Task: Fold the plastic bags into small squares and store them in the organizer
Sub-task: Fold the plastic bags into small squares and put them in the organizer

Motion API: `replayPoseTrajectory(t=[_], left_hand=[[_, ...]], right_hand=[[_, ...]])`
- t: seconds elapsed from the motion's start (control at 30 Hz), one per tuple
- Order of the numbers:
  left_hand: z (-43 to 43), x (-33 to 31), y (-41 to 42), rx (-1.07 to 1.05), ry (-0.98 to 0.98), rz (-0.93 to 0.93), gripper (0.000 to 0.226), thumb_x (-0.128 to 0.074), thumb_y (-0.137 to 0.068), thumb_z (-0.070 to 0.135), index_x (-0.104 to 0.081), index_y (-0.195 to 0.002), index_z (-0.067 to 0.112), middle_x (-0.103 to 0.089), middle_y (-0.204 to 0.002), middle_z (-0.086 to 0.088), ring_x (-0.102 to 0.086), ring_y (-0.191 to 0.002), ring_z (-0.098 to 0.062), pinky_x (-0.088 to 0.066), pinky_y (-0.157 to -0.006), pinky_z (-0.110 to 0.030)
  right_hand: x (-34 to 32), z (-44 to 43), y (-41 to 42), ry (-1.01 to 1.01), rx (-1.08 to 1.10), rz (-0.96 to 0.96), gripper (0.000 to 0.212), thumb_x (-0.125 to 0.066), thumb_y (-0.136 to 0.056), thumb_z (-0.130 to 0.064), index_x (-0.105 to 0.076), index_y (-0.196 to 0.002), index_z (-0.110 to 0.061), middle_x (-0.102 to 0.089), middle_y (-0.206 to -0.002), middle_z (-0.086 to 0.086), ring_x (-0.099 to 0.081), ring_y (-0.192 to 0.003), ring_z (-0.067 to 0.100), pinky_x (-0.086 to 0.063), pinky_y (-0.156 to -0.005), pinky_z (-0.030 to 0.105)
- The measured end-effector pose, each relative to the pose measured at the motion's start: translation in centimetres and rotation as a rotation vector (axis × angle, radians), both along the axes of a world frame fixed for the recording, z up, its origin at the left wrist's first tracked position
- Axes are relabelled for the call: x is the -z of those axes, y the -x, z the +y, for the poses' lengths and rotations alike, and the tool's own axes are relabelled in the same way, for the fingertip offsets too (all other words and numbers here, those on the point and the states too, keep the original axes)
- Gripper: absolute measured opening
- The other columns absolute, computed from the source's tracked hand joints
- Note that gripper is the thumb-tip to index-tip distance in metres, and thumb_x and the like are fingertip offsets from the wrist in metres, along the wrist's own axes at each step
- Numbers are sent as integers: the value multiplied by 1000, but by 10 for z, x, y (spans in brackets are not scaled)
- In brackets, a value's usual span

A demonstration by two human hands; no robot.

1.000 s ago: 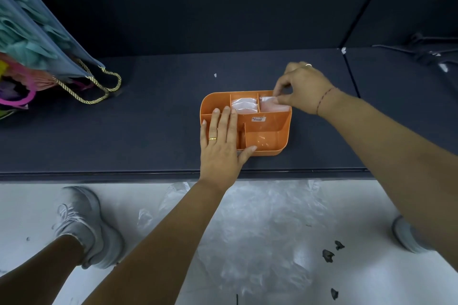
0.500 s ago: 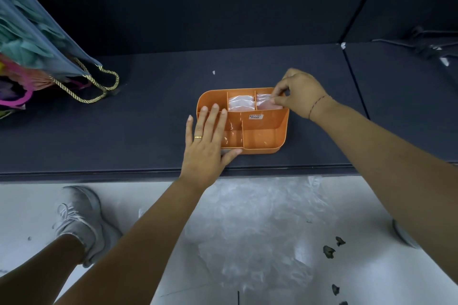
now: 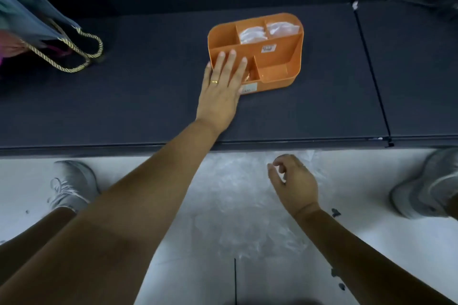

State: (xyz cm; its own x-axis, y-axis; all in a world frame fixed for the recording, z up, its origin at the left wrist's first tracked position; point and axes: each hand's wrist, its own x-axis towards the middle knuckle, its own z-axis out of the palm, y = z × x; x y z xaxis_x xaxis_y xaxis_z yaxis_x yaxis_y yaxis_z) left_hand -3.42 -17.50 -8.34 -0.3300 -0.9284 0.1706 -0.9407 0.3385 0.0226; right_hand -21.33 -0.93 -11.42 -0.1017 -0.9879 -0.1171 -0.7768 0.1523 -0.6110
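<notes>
Left hand (image 3: 220, 86) lies flat, fingers straight, on the near left corner of the orange organizer (image 3: 275, 83), likely steadying it toward the back edge of the counter (image 3: 124, 106). Folded bags (image 3: 252, 34) fill two back compartments. Right hand (image 3: 295, 181), loosely curled and empty, hovers over loose bags (image 3: 235, 218) on the floor.

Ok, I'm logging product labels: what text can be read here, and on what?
Divider sticker, white, on the inner wall of the orange organizer: dark print, too blurred to read.
Front sticker, on its outer front wall beside the left hand: too blurred to read.
No other text shows.
</notes>
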Motion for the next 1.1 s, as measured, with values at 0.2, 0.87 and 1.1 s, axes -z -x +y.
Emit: replayPoseTrajectory(t=[0.2,0.87,1.1], left_hand=[[-43,0,3,-3,-5,-8,58,-32,-106,19,-5,-157,19,-4,-165,-7,1,-152,-28,3,-122,-42],[-94,-7,-2,79,2,-27,77,-40,-96,-7,-2,-157,20,-7,-165,-7,2,-152,-25,8,-120,-46],[-7,-27,5,114,-3,250,56,-35,-103,37,-34,-150,8,-26,-160,-10,-15,-150,-27,4,-121,-41]], right_hand=[[50,13,-5,-462,-451,182,87,-56,-85,-62,-15,-153,-26,-19,-157,4,-25,-142,25,-23,-115,39],[48,-9,-20,-23,-217,18,16,-61,-88,-9,-72,-78,-14,-65,-80,0,-60,-73,19,-51,-66,27],[0,-20,-7,-314,172,-580,25,-69,-88,-18,-57,-69,-9,-58,-63,-12,-55,-63,-1,-41,-63,6]])
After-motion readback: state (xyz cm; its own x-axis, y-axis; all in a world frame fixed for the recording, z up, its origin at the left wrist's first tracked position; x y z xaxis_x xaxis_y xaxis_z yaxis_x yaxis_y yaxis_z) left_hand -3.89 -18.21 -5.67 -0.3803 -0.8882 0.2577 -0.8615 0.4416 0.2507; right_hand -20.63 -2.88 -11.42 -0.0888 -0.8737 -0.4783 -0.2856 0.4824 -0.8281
